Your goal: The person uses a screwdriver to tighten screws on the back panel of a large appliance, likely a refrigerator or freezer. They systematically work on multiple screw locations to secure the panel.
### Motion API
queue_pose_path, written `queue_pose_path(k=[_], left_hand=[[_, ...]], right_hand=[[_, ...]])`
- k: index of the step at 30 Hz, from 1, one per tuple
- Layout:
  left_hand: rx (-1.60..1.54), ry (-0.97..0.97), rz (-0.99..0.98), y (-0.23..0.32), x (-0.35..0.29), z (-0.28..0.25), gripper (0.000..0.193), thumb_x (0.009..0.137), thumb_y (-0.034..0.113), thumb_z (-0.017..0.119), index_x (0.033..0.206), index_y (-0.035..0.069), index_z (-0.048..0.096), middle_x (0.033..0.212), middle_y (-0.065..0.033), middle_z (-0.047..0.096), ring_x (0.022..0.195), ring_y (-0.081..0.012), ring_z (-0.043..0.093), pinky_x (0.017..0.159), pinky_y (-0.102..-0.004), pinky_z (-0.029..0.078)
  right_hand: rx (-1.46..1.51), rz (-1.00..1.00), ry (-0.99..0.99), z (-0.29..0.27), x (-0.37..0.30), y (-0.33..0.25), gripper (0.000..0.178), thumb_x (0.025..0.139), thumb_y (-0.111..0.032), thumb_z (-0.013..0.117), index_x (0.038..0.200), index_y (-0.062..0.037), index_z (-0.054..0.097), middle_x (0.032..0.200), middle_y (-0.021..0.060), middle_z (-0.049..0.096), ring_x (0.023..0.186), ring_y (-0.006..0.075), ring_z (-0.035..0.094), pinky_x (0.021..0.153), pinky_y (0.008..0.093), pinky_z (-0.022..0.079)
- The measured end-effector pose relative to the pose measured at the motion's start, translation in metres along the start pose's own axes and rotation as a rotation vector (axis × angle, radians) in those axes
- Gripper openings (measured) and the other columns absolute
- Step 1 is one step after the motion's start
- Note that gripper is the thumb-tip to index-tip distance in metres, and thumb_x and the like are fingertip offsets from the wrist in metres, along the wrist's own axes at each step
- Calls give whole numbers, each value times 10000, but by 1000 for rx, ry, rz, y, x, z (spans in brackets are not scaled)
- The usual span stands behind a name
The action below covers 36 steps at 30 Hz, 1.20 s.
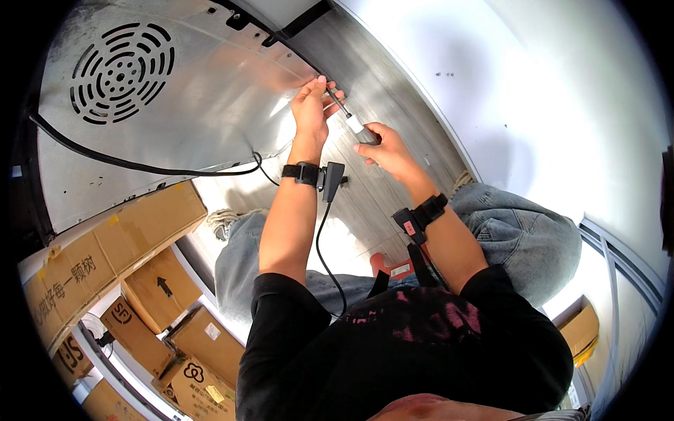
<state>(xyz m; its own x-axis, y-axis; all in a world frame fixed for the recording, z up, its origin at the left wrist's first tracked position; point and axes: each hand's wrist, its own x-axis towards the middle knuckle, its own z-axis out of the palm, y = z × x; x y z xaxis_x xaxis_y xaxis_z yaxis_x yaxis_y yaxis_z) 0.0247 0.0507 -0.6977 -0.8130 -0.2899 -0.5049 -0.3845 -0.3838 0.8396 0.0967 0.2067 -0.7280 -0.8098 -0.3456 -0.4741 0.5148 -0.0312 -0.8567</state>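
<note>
My right hand (393,151) is wrapped round the grey handle of a screwdriver (354,125) with a white collar. Its thin dark shaft slants up and left toward the edge of a large metal panel (210,91). At that edge my left hand (313,109) is closed about the shaft near its tip, thumb and forefinger together. The fingers hide the tip and whatever it touches. The panel, bare and shiny, has a round pattern of vent slots (123,76) at its far left.
A black cable (140,165) crosses the panel and loops at its lower edge. Several cardboard boxes (161,288) stand at the lower left. A white wall panel (519,84) rises on the right. Between my knees, a red object (393,266) is on the wood-look floor (365,217).
</note>
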Motion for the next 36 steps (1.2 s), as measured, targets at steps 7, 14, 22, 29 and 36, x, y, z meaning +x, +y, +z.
queue_pose_path(k=[7, 14, 22, 29, 36], left_hand=[[-13, 170, 46, -7, 8, 11, 162, 891, 192, 598, 885, 32, 582, 816, -95, 634, 644, -184, 618, 560, -313, 525], [58, 175, 49, -1, 5, 14, 168, 906, 178, 548, 887, 18, 592, 799, -105, 626, 612, -198, 604, 539, -320, 517], [-47, 58, -59, -4, 14, 0, 223, 938, 207, 441, 963, 26, 569, 817, -100, 599, 703, -214, 598, 633, -343, 520], [-132, -73, -96, -4, 17, -3, 258, 951, 217, 390, 987, 26, 559, 843, -107, 603, 726, -217, 602, 655, -345, 529], [-212, -61, -94, -8, 13, 1, 286, 958, 207, 345, 1040, 20, 546, 897, -118, 606, 780, -245, 618, 705, -372, 532]], right_hand=[[-229, -99, 156, 15, 1, 7, 392, 752, -170, 693, 1070, 17, 560, 890, 112, 605, 807, 227, 589, 736, 336, 452], [-119, -64, 93, 15, 4, 17, 410, 758, -147, 643, 1119, 28, 556, 888, 150, 587, 795, 235, 584, 704, 352, 452], [128, 117, 58, 13, -10, -17, 372, 773, -153, 668, 1070, 2, 506, 851, 90, 587, 713, 182, 577, 620, 295, 446], [26, -160, 152, 19, 5, 23, 441, 740, -131, 708, 1096, 12, 490, 859, 85, 575, 720, 165, 582, 608, 291, 444], [-61, -125, 159, 15, 7, 16, 438, 723, -158, 720, 1078, 28, 543, 849, 102, 570, 690, 166, 582, 603, 291, 454]])
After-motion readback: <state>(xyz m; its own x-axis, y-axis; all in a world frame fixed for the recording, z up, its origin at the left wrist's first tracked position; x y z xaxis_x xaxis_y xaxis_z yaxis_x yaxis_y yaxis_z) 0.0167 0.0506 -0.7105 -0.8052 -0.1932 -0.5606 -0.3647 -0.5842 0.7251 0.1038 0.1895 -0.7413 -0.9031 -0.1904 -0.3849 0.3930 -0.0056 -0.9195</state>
